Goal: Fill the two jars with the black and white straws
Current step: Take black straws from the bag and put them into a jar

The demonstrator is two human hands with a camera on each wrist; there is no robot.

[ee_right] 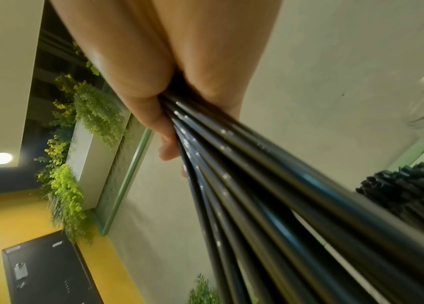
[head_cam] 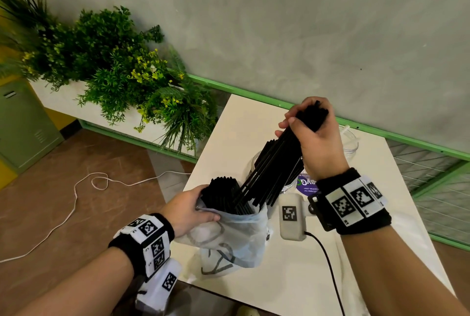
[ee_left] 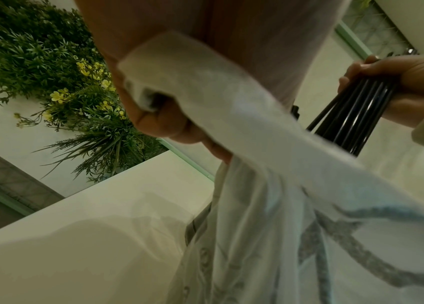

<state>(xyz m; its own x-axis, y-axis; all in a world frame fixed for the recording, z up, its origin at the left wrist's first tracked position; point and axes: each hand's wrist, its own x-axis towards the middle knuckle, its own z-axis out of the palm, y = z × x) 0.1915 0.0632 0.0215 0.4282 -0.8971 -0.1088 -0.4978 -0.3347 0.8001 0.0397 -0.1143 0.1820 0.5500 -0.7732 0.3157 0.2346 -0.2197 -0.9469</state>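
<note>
My left hand (head_cam: 203,205) grips the rim of a white plastic bag (head_cam: 236,239) standing near the table's left edge, with black straws (head_cam: 223,191) upright inside it. My right hand (head_cam: 302,122) is raised above the bag and grips the top of a slanted bundle of black straws (head_cam: 269,170); the lower ends are still at the bag's mouth. Behind the bundle a glass jar (head_cam: 250,163) holds black straws. A clear jar (head_cam: 352,142) stands at the back right, partly hidden by my right hand. The left wrist view shows my fingers (ee_left: 164,121) curled on the bag (ee_left: 257,164).
The white table (head_cam: 318,277) ends close to the bag on the left. A purple-labelled item (head_cam: 305,186) lies beside the jar. A planter of green plants (head_cam: 114,69) stands to the left, and a white cord (head_cam: 76,193) lies on the floor.
</note>
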